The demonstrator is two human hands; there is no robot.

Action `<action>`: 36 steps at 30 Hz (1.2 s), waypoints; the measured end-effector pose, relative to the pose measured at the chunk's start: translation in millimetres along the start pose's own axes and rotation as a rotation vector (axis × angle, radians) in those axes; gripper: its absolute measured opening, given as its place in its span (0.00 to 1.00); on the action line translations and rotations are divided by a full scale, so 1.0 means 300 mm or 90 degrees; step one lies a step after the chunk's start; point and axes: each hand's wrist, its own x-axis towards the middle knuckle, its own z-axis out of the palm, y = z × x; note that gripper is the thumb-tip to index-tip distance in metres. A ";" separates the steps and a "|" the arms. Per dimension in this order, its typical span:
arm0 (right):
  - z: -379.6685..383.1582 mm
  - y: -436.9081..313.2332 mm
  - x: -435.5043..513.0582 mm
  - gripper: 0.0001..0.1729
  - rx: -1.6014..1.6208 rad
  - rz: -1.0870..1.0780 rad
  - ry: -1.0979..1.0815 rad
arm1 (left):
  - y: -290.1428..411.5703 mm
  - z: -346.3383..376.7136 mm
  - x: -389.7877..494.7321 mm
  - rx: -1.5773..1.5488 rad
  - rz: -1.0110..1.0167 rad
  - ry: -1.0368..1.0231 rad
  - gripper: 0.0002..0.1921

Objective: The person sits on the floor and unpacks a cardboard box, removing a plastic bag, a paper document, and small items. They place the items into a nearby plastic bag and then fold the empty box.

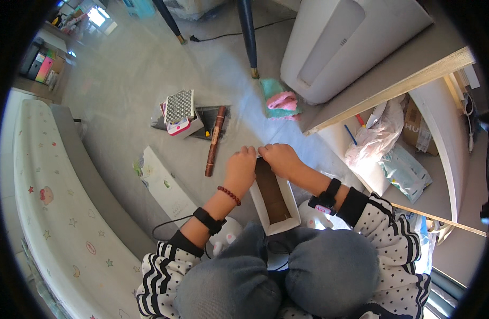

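Observation:
Both of my hands grip the far end of an open white cardboard box (294, 205) with a brown inside, which stands between my knees. My left hand (241, 167) pinches the far left corner, and my right hand (280, 159) is closed on the far right corner, close beside it. My fingertips are partly hidden. Left of the box, a long white printed carton (164, 187) lies on the floor. A dark red-brown tube (213, 147) lies beyond my left hand, by a small box (190, 127) holding a pink-and-white item and a black-and-white patterned card (180, 106).
A pink and green cloth (282, 101) lies near a dark table leg (248, 44). At the right stands a wood-edged shelf (392, 91) with plastic bags and a cardboard box (418, 123). A star-patterned white cushioned edge (69, 223) runs along the left.

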 end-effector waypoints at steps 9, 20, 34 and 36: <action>-0.031 -0.032 -0.212 0.47 0.325 0.395 -0.171 | 0.033 -0.019 -0.160 -0.402 -0.293 -0.185 0.46; 0.016 -0.065 -0.246 0.40 0.344 0.407 -0.124 | 0.050 0.072 -0.206 -0.465 -0.293 -0.206 0.44; 0.073 -0.089 -0.247 0.40 0.295 0.442 -0.041 | 0.051 0.085 -0.213 -0.353 -0.265 -0.117 0.40; 0.066 -0.090 -0.242 0.40 0.298 0.433 -0.056 | 0.053 0.087 -0.213 -0.340 -0.276 -0.141 0.40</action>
